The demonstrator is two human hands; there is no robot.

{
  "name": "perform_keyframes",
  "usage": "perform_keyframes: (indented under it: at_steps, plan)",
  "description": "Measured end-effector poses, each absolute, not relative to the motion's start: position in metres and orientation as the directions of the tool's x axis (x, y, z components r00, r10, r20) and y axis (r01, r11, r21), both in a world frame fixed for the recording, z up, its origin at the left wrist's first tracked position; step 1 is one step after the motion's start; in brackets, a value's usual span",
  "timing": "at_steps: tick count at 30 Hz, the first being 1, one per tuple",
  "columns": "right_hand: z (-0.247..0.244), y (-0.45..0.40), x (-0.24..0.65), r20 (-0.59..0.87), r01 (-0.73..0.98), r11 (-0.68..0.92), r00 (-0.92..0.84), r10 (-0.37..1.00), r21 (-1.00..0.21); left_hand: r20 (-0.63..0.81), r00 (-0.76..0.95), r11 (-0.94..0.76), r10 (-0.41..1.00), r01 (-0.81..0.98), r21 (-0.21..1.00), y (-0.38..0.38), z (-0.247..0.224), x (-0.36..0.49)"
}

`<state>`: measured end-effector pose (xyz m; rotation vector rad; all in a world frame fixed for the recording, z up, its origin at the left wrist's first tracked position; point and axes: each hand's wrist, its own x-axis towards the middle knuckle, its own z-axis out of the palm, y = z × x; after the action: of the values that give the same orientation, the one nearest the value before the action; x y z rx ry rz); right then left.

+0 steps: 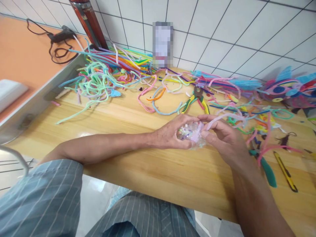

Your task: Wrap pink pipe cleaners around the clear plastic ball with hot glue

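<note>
My left hand (pixel 170 133) is wrapped round a clear plastic piece (pixel 186 131) that looks like a bottle part, with small coloured bits visible in or through it. A pale lilac pipe cleaner (pixel 223 117) is pinched between the thumb and fingers of my right hand (pixel 219 136). One end of it lies against the clear piece, where more lilac fuzz shows; its free end extends off to the right. Both hands are just above the wooden table (pixel 160 171). The palm side of the left hand is hidden.
Yellow-green pliers (pixel 197 98) lie beyond my hands. Many coloured pipe cleaners (pixel 96 79) are heaped at the back left. A phone (pixel 163 44) leans on the tiled wall. Rightward lie teal-handled pliers (pixel 268 171), a yellow cutter knife (pixel 285 171) and a colourful fish-like craft (pixel 288 89).
</note>
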<state>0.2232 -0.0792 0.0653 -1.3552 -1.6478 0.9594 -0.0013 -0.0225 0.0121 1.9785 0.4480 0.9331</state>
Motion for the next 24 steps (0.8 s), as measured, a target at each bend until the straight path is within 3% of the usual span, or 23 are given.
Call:
perform_keyframes:
  at_steps: [4,10,13,17,20,24]
  plan:
    - [0.069,-0.079,0.221,0.060,0.343,0.090,-0.098,0.993,-0.935,0.452,0.657,-0.570,0.603,-0.042,0.821,-0.024,0.012,-0.003]
    - [0.072,-0.052,0.254,0.009,0.064,0.004,0.081,0.997,-0.998,0.403,0.567,-0.527,0.718,0.066,0.847,-0.022,0.010,-0.006]
    - [0.075,-0.045,0.268,-0.069,0.276,-0.097,0.110,0.992,-0.956,0.404,0.548,-0.521,0.732,0.068,0.851,-0.021,0.008,-0.008]
    - [0.089,-0.078,0.274,-0.023,0.719,-0.108,0.127,0.992,-0.687,0.397,0.579,-0.540,0.712,0.091,0.837,-0.023,0.007,-0.010]
    - [0.093,-0.121,0.297,0.027,0.740,-0.130,0.197,0.980,-0.659,0.436,0.604,-0.605,0.667,0.098,0.790,-0.024,0.006,-0.011]
    - [0.076,-0.172,0.373,0.245,0.629,-0.374,0.677,0.694,-0.682,0.522,0.609,-0.696,0.597,0.070,0.715,-0.026,0.003,-0.009]
